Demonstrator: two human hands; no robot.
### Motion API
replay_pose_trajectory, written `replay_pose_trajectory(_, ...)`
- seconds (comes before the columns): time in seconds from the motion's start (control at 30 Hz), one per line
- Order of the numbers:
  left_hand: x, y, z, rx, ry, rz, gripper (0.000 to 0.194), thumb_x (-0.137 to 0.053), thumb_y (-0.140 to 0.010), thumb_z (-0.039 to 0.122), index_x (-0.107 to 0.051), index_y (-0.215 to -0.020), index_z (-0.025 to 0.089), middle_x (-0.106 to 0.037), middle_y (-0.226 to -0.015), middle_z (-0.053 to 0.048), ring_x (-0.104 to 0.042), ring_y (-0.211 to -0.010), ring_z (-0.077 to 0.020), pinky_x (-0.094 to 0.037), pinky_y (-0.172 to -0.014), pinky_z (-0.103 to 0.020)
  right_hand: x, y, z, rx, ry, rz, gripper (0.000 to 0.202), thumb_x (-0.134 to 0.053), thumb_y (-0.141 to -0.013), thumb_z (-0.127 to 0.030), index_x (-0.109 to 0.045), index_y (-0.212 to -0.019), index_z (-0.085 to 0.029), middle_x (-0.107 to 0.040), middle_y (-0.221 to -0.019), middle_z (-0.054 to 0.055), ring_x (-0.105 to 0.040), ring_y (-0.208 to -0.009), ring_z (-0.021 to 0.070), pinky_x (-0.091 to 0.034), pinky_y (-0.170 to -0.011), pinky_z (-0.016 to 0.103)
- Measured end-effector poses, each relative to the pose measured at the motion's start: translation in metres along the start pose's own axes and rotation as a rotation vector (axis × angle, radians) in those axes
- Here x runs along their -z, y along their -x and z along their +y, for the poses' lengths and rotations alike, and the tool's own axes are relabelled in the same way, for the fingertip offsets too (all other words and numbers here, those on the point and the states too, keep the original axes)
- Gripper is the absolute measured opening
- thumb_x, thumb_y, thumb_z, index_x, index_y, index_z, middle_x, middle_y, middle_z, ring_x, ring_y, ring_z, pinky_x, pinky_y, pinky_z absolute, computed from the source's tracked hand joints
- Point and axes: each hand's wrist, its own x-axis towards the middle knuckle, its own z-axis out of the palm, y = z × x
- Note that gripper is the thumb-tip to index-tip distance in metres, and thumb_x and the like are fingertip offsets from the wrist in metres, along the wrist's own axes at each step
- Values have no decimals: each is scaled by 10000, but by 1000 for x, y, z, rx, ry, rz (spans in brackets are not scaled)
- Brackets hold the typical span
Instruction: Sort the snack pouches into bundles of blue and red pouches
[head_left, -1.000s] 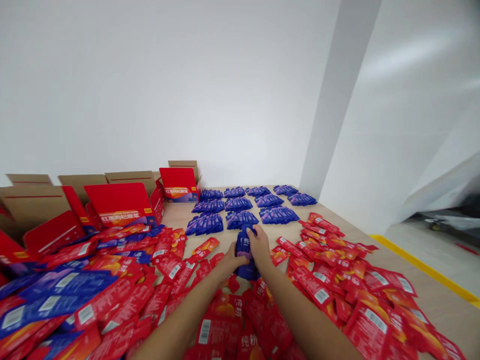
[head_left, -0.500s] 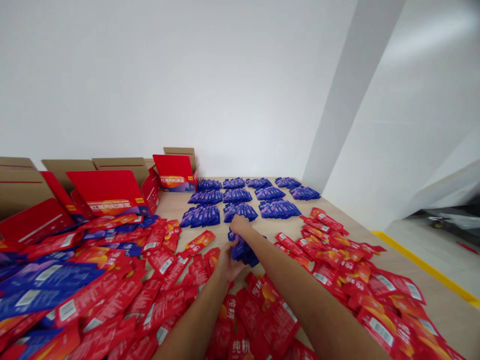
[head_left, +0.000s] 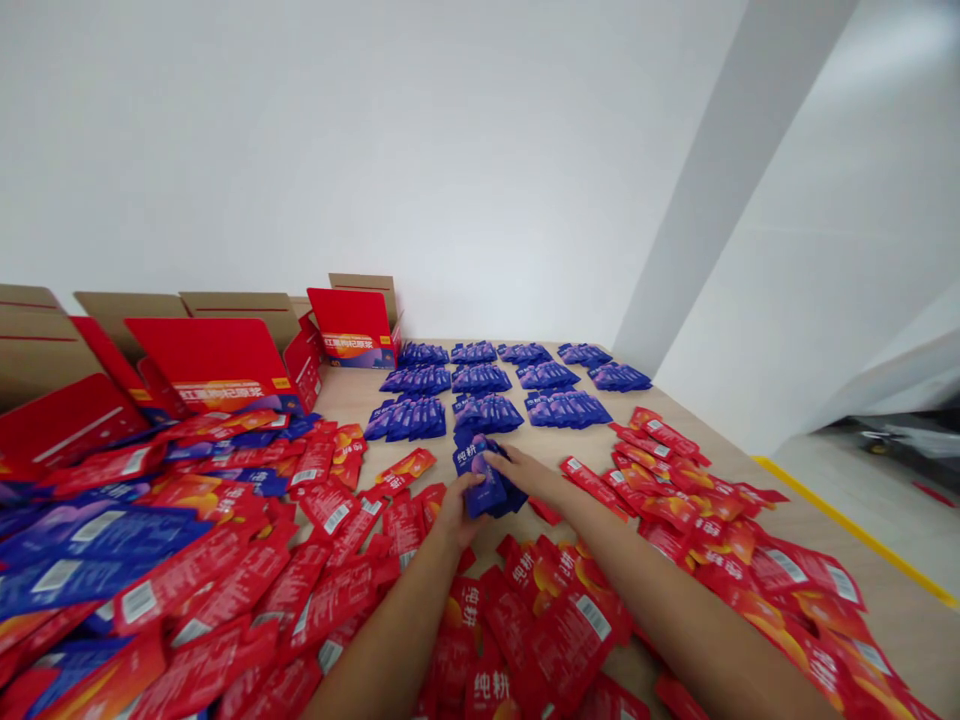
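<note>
Between my two hands is a stack of blue pouches (head_left: 487,490), printed with white characters and held tilted above the table. My left hand (head_left: 459,508) grips the stack from the left, its thumb across the front pouch. From the right, my right hand (head_left: 521,472) closes on the upper edge, fingers over the front. Just beyond the stack, fanned rows of blue pouches (head_left: 487,412) lie on the table. Loose red pouches (head_left: 555,640) lie below and around my forearms.
Open red cartons (head_left: 214,355) stand at the left, another carton (head_left: 352,325) at the back against the wall. A mixed heap of red and blue pouches (head_left: 135,540) covers the left side. More red pouches (head_left: 712,520) pile up on the right of the wooden table (head_left: 705,430).
My right hand has moved from the top of the blue stack to its right side, uncovering the front pouch. The view has shifted slightly.
</note>
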Motion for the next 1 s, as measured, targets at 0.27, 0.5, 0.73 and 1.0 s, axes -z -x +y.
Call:
replay_pose_trajectory(0.27,-17,12,5,-310,-248,-63,708,-655,-483,23,-538,-1155,210,-677,-903,-17,-622,-837,-226,-481,-766,-347,13,28,11,83,132,-232,962,-838,-438,-154,-430,-1302,-265,-510,-1308,51,-475,-1201,234,-350,-1029,429)
replay_pose_trajectory(0.5,1,-1,4,-299,-499,-104,851,-605,-425,-34,-496,-1228,227,-643,-841,16,-566,-769,-200,-438,-715,-290,22,24,48,114,145,-206,1016,-837,-417,-150,-365,-1314,-219,-558,-1170,68,-529,-1104,247,-378,-994,453)
replay_pose_trajectory(0.73,9,-12,-12,-345,-453,-8,714,-509,-449,-8,-548,-1135,187,-582,-666,41,-472,-597,-134,-344,-513,-212,18,19,62,227,244,-114,914,-834,-409,-156,-425,-1225,-206,-544,-1143,53,-514,-1088,239,-363,-1001,427)
replay_pose_trajectory(1.0,22,-9,-13,-357,-600,-17,700,-463,-439,-52,-571,-1093,173,-544,-640,63,-435,-589,-118,-332,-497,-198,21,33,63,189,269,-170,837,-838,-454,-211,-444,-1193,-211,-581,-1062,35,-547,-1020,227,-407,-953,424)
